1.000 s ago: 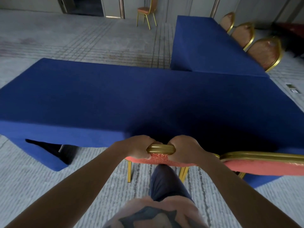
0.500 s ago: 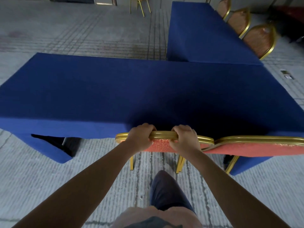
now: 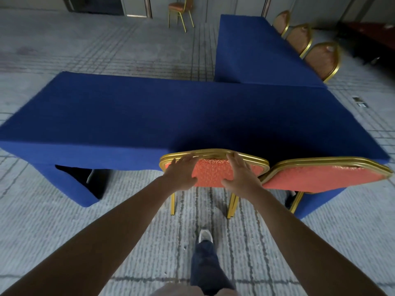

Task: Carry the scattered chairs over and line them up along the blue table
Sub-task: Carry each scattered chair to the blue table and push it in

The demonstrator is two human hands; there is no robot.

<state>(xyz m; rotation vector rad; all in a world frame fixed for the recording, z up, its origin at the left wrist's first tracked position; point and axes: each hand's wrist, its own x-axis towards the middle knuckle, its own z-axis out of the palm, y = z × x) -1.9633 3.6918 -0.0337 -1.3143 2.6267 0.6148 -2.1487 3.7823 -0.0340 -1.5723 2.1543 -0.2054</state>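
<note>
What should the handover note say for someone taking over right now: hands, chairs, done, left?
Left hand: open, fingers straight against the chair back, not gripping.
Right hand: open, same chair back.
Chairs: this chair stands at the near edge of the blue table, beside a second chair on its right. Three chairs line the far table.
Done: two chairs lined up on the near side.
Left: the lone chair by the far wall has not been brought over; room remains along the table to the left.
</note>
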